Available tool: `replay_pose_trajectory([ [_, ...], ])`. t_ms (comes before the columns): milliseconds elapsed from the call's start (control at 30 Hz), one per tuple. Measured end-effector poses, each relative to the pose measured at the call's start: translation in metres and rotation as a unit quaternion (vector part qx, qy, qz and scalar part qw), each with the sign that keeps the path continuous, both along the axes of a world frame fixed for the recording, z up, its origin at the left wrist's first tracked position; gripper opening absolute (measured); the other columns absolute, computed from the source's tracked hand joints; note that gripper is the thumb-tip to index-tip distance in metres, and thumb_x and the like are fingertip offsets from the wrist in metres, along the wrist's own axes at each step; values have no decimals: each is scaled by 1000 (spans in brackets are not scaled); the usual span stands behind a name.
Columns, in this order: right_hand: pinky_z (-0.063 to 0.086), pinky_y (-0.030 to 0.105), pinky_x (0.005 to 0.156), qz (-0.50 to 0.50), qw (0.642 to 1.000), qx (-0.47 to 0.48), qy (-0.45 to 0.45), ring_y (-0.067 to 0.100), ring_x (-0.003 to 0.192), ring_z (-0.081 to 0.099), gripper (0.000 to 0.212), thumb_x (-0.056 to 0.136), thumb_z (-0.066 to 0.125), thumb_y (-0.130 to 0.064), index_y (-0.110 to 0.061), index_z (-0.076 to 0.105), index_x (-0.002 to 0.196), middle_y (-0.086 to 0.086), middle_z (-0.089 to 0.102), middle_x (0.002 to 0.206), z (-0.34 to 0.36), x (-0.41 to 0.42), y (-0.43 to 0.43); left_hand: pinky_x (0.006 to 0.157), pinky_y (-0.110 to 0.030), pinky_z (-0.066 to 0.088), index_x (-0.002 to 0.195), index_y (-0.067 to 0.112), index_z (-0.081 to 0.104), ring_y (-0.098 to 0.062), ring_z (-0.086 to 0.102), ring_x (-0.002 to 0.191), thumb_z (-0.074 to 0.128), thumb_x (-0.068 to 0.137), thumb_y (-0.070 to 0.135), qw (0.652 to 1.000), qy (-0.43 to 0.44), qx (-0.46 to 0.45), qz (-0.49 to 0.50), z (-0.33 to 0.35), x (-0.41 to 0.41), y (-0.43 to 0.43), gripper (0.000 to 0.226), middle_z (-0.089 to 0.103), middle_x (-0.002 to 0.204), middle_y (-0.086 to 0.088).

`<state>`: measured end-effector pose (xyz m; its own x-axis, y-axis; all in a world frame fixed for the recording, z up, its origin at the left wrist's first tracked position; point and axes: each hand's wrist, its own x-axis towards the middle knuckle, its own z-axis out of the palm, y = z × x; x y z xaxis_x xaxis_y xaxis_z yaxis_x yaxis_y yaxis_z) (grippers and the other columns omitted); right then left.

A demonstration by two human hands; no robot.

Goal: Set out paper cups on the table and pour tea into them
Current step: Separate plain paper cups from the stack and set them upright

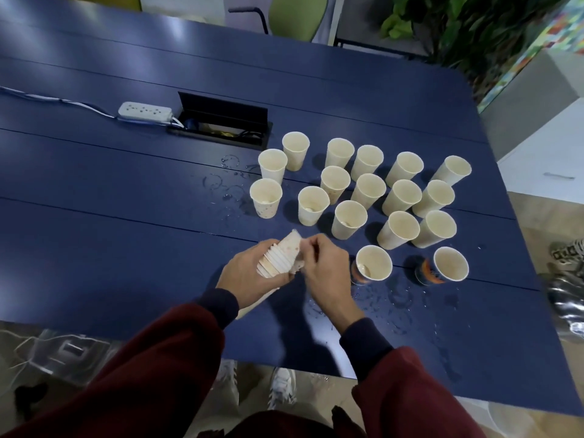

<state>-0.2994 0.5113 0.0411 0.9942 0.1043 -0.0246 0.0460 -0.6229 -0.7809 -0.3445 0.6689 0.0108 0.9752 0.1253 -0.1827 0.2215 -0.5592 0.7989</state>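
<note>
Left hand (249, 276) gripping nested cup stack (274, 263) just above tabletop (126, 222), long axis slanting up-right toward set-out cups (368, 192). Right hand (325, 268) pinching end cup (292, 247); it is nearer those cups, so pull likely running along axis.

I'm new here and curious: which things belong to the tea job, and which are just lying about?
Job: cup stack held in left hand, right hand pinching its end; standing cups; table.
Lying about: power strip, cable box, chair, plants.

One head-worn view looks steeply down, close over the table (126, 184).
</note>
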Motion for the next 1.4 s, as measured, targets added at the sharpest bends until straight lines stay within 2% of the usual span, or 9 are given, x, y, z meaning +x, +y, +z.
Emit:
replay_pose_trajectory([
  [200, 37, 28, 65, -44, 998, 11, -33, 19, 72, 58, 15, 102, 57, -20, -9, 63, 93, 1, 66, 79, 4, 17, 8, 90, -36, 51, 133, 32, 49, -15, 61, 101, 77, 72, 60, 993, 79, -14, 83, -29, -11, 50, 73, 64, 111, 9],
  [467, 53, 50, 80, 97, 989, -113, 7, 41, 96, 65, 22, 100, 55, -13, -1, 64, 115, 21, 71, 107, -24, 13, 46, 84, -29, 51, 116, 35, 50, -4, 59, 94, 81, 67, 60, 993, 100, -54, 27, -25, -7, 64, 63, 62, 104, 16],
  [600, 54, 47, 89, 68, 992, -102, -21, 33, 106, 65, 36, 97, 62, -14, -6, 58, 131, 14, 65, 127, -26, -2, 54, 77, -22, 48, 111, 34, 51, 2, 58, 90, 83, 69, 54, 992, 108, -64, -18, -26, -9, 65, 57, 62, 99, 18],
  [767, 45, 30, 78, -51, 991, -108, -51, 17, 92, 62, 26, 98, 63, -28, -12, 63, 119, 2, 64, 114, -28, -41, 46, 79, -26, 52, 108, 33, 57, -4, 62, 90, 83, 66, 59, 988, 106, -80, -79, -33, -7, 55, 56, 66, 96, 16],
  [867, 43, 33, 70, -33, 989, -126, 67, 22, 77, 61, 32, 103, 52, -38, -15, 66, 86, 2, 69, 81, -30, -56, 36, 79, -25, 52, 108, 35, 59, 1, 61, 89, 83, 62, 60, 985, 101, -93, -100, -31, -6, 45, 57, 67, 96, 17],
  [1000, 37, 36, 60, 4, 994, -90, 65, 17, 58, 49, 43, 105, 49, -36, -13, 55, 69, -4, 54, 60, -26, -63, 21, 79, -25, 53, 101, 38, 61, -1, 64, 87, 85, 63, 55, 982, 103, -118, -109, -27, -9, 32, 48, 70, 94, 14],
  [1133, 33, 16, 55, 44, 996, -49, 64, 7, 54, 50, 39, 103, 56, -25, -22, 53, 64, -19, 57, 55, -18, -60, 6, 79, -32, 54, 99, 31, 68, -8, 66, 84, 78, 57, 65, 975, 120, -155, -108, -26, -15, 21, 55, 73, 91, 9],
  [1300, 48, 41, 62, 17, 998, -45, 28, 19, 57, 56, 40, 102, 53, -30, -8, 58, 69, -1, 64, 61, -20, -50, -4, 70, -26, 52, 102, 27, 70, -7, 68, 79, 75, 59, 64, 965, 137, -199, -106, -14, -12, 7, 57, 74, 90, 6],
  [1400, 44, 43, 57, -12, 998, -66, -12, 28, 58, 54, 41, 101, 52, -31, -5, 55, 70, 6, 62, 61, -20, -43, -4, 64, -18, 47, 97, 27, 69, -1, 66, 72, 79, 74, 52, 965, 146, -196, -97, -8, -7, 5, 35, 73, 84, 10],
])
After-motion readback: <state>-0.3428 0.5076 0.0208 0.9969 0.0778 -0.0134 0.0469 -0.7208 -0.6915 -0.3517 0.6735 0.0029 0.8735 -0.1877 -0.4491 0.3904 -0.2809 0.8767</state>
